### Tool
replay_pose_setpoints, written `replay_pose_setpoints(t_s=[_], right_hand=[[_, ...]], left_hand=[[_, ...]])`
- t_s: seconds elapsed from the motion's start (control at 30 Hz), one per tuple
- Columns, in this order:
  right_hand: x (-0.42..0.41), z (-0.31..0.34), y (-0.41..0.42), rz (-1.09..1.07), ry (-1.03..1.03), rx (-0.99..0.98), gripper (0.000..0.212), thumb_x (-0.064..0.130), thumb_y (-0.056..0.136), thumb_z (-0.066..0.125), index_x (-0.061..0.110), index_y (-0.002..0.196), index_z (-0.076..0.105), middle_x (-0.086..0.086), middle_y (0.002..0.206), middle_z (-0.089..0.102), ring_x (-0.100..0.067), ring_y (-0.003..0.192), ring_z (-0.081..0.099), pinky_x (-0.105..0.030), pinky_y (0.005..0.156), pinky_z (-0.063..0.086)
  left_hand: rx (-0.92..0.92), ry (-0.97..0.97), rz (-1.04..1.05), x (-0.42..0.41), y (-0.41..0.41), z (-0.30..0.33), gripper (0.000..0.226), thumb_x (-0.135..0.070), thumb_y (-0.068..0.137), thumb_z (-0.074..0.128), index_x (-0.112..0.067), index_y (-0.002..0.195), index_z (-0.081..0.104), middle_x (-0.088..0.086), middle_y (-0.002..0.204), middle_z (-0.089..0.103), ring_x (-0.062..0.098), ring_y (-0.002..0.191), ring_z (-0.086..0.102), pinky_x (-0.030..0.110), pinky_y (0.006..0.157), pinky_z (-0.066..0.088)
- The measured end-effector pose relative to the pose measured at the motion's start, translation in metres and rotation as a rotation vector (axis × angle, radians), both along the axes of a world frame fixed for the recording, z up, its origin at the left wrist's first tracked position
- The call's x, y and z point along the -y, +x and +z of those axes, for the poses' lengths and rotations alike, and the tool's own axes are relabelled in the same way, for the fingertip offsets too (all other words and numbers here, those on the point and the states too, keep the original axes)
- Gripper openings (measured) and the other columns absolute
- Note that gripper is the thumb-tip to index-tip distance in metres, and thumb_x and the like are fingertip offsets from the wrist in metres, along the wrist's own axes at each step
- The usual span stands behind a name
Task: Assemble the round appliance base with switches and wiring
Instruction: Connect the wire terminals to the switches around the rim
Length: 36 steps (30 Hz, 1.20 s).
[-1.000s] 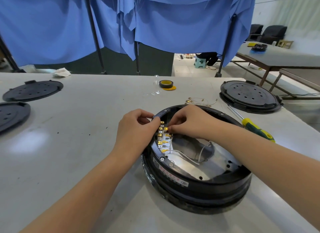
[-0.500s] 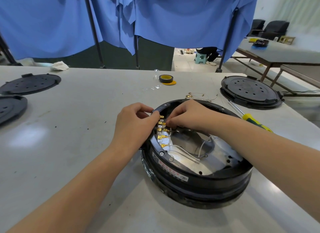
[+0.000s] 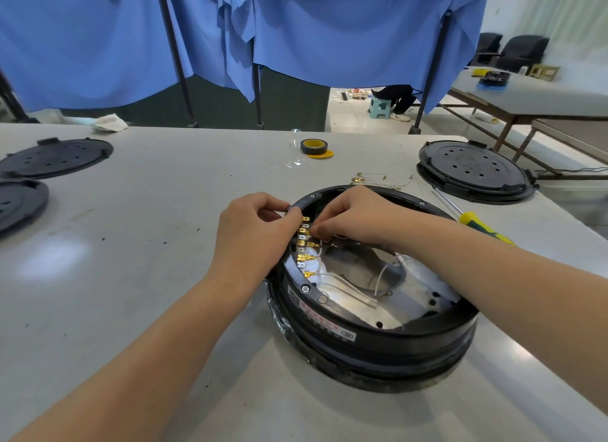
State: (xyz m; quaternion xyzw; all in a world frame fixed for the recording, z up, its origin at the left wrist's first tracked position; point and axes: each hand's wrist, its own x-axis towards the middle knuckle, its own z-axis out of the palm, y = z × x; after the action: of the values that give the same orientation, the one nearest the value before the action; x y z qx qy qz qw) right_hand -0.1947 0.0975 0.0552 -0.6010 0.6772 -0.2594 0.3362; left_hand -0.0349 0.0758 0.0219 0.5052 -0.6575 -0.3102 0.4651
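While the left hand (image 3: pixel 253 234) grips the rim of the round black base (image 3: pixel 371 339) on the table (image 3: pixel 131 277), the right hand (image 3: pixel 355 216) pinches a white wire (image 3: pixel 320 245) by the row of gold tabs (image 3: pixel 303 244). It would be best to hold the base steady and push the wire end straight onto one tab. The fingertips hide which tab it is.
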Motion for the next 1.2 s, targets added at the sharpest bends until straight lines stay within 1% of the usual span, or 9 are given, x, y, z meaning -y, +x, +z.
replay_pose_setpoints(t_s=[0.17, 0.3, 0.37, 0.43, 0.57, 0.7, 0.8, 1.07, 1.2], right_hand=[[0.0, -0.001, -0.002, 0.036, -0.015, -0.08, 0.004, 0.025, 0.082, 0.072, 0.023, 0.079, 0.075, 0.006, 0.074, 0.072, -0.004, 0.068, 0.063, -0.016, 0.064, 0.053], [-0.004, -0.001, -0.009, 0.043, -0.178, -0.19, 0.009, 0.034, 0.08, 0.072, 0.027, 0.084, 0.071, 0.007, 0.074, 0.071, -0.003, 0.067, 0.066, -0.018, 0.064, 0.053], [-0.008, 0.0, -0.013, 0.05, -0.224, -0.222, 0.006, 0.033, 0.079, 0.071, 0.028, 0.079, 0.07, 0.01, 0.069, 0.067, 0.001, 0.063, 0.062, -0.017, 0.058, 0.05], [-0.011, 0.002, -0.013, 0.076, -0.228, -0.281, 0.01, 0.033, 0.081, 0.07, 0.027, 0.073, 0.069, 0.013, 0.061, 0.063, 0.006, 0.056, 0.056, -0.014, 0.053, 0.043], [-0.012, 0.008, -0.011, -0.007, -0.295, -0.302, 0.024, 0.037, 0.082, 0.067, 0.026, 0.061, 0.068, 0.016, 0.046, 0.056, 0.003, 0.045, 0.05, -0.016, 0.05, 0.035], [-0.017, 0.01, -0.004, 0.004, -0.007, -0.287, 0.031, 0.037, 0.085, 0.064, 0.018, 0.062, 0.072, 0.008, 0.049, 0.064, 0.001, 0.035, 0.046, -0.014, 0.042, 0.037], [-0.02, 0.006, 0.002, -0.011, 0.2, -0.17, 0.029, 0.032, 0.087, 0.065, 0.008, 0.076, 0.076, 0.005, 0.053, 0.066, -0.006, 0.035, 0.043, -0.016, 0.04, 0.035], [-0.017, 0.015, 0.001, -0.121, 0.339, 0.018, 0.019, 0.03, 0.084, 0.069, 0.012, 0.079, 0.072, 0.007, 0.053, 0.064, -0.004, 0.037, 0.044, -0.014, 0.035, 0.032], [-0.016, 0.013, 0.005, -0.141, 0.415, 0.121, 0.015, 0.025, 0.084, 0.07, 0.01, 0.081, 0.071, 0.005, 0.056, 0.066, -0.002, 0.036, 0.045, -0.013, 0.033, 0.033]], left_hand=[[0.018, 0.006, -0.014, 0.0, 0.0, 0.001, 0.007, -0.031, 0.077, 0.074, -0.024, 0.077, 0.073, -0.009, 0.065, 0.069, 0.002, 0.065, 0.064, 0.019, 0.06, 0.048], [0.052, -0.006, -0.031, 0.0, 0.002, 0.0, 0.009, -0.033, 0.08, 0.071, -0.024, 0.076, 0.07, -0.007, 0.058, 0.058, 0.007, 0.055, 0.054, 0.022, 0.054, 0.039], [0.075, -0.013, -0.038, -0.001, 0.003, 0.0, 0.01, -0.034, 0.081, 0.069, -0.025, 0.076, 0.069, -0.004, 0.055, 0.051, 0.008, 0.053, 0.047, 0.022, 0.051, 0.035], [0.08, -0.003, -0.045, -0.001, 0.003, 0.001, 0.009, -0.034, 0.081, 0.069, -0.026, 0.078, 0.069, -0.001, 0.056, 0.054, 0.011, 0.054, 0.052, 0.023, 0.052, 0.037], [0.086, 0.015, -0.061, 0.0, 0.003, 0.001, 0.01, -0.035, 0.081, 0.068, -0.026, 0.078, 0.069, -0.001, 0.051, 0.056, 0.013, 0.052, 0.056, 0.025, 0.053, 0.04], [0.104, 0.042, -0.063, 0.001, 0.003, 0.0, 0.015, -0.038, 0.081, 0.066, -0.024, 0.076, 0.068, 0.007, 0.052, 0.061, 0.016, 0.048, 0.054, 0.024, 0.051, 0.04], [0.103, 0.053, -0.071, 0.002, 0.003, 0.0, 0.016, -0.039, 0.082, 0.065, -0.025, 0.076, 0.068, 0.012, 0.064, 0.068, 0.024, 0.062, 0.063, 0.027, 0.056, 0.045], [0.065, 0.05, -0.132, 0.002, 0.003, 0.001, 0.009, -0.033, 0.085, 0.065, -0.025, 0.086, 0.067, 0.015, 0.07, 0.071, 0.034, 0.067, 0.067, 0.042, 0.065, 0.055], [0.056, 0.061, -0.151, 0.002, 0.003, 0.001, 0.007, -0.032, 0.086, 0.064, -0.026, 0.089, 0.066, 0.013, 0.07, 0.072, 0.032, 0.066, 0.067, 0.044, 0.067, 0.056]])
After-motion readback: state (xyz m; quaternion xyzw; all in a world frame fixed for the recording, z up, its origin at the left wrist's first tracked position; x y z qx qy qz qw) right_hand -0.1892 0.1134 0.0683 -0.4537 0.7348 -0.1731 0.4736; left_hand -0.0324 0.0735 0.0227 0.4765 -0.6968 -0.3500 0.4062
